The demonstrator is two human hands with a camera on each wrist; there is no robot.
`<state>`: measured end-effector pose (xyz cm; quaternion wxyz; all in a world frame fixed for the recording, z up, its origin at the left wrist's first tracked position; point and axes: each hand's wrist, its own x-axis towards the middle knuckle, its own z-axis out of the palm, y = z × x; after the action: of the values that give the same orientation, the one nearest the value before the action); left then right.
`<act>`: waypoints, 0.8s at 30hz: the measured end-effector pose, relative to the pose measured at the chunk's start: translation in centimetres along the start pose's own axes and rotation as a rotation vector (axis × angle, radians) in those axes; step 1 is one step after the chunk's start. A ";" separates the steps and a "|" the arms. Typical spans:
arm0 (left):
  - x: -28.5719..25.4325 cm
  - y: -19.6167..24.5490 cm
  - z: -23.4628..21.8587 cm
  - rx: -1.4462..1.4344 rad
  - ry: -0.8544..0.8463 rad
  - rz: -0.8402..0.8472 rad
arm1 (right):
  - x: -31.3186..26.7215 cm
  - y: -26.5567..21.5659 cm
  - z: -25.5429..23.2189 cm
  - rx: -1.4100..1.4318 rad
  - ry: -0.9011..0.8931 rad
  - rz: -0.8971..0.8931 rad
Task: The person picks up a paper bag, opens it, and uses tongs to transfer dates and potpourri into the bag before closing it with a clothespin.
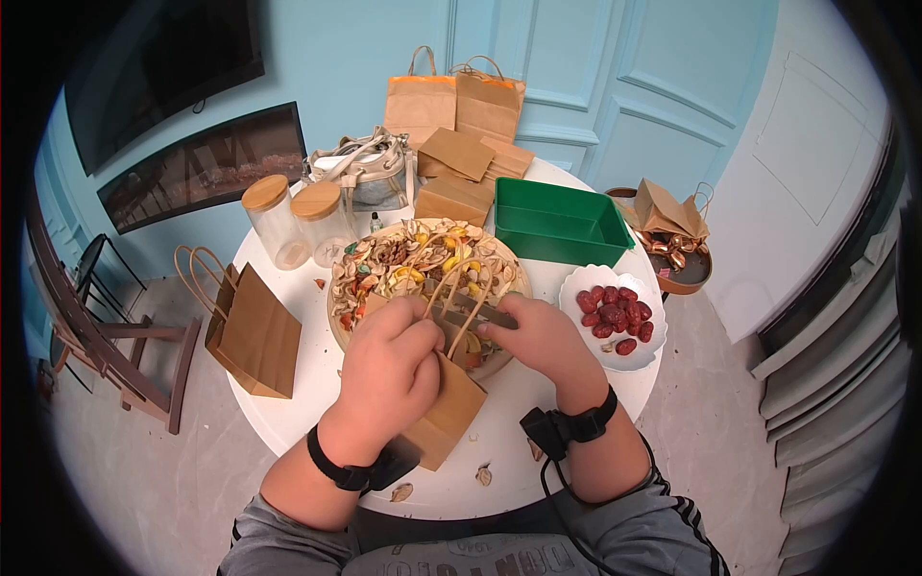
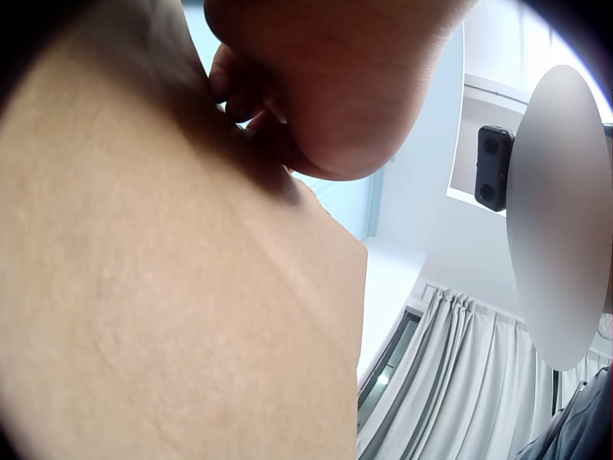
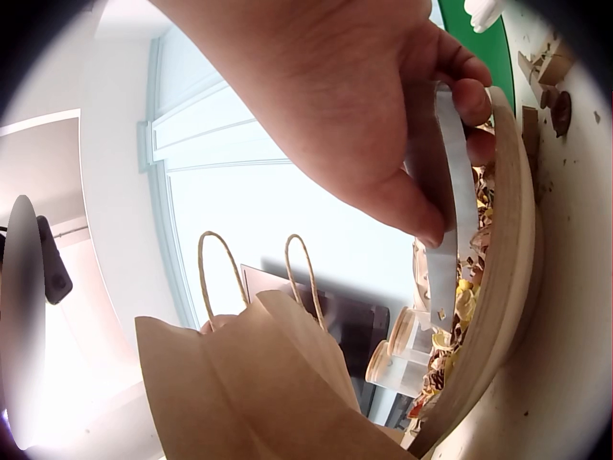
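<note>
Table (image 1: 514, 485), round and white, bears a green plastic bin (image 1: 557, 250) and a round wooden tray (image 3: 508, 268) heaped with dried petals (image 1: 384, 264). At the tray's near edge a kraft paper bag (image 1: 451, 415) tilts, the left hand (image 1: 389, 355) curling its fingers on the bag near the top. Thumb and fingers of the right hand (image 1: 540, 336) pinch a silvery metal tool (image 3: 462, 182) over the petals. Farther right, red dates (image 1: 615, 312) lie on a scalloped plate (image 1: 573, 288).

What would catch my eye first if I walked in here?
Probably the round bowl heaped with dried petals mid-table, with the left hand gripping a brown paper bag at its near side. Then perhaps the bright green box beyond it to the right, and the dark red dates on a white plate at the table's right.
</note>
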<state>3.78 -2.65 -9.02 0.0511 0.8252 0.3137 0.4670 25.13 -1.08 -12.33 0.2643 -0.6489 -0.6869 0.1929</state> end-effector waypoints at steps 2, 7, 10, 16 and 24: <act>0.0 0.0 0.0 -0.002 0.001 0.004 | 0.0 0.0 0.0 -0.014 0.009 -0.020; -0.1 0.1 0.0 0.003 0.002 0.004 | -0.1 -0.3 -0.2 -0.012 -0.012 0.004; 0.0 0.1 -0.1 -0.003 -0.004 0.009 | -0.1 -0.3 -0.2 -0.019 -0.016 0.008; -0.1 0.2 -0.2 0.003 -0.007 0.010 | -0.1 -0.3 -0.1 -0.017 -0.019 0.012; -0.1 0.5 -0.3 0.011 -0.017 0.008 | -0.1 -0.3 -0.2 -0.023 -0.021 -0.005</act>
<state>3.72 -3.12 -8.72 0.0474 0.8306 0.3125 0.4584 24.99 -1.25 -12.04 0.2500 -0.6481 -0.6934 0.1914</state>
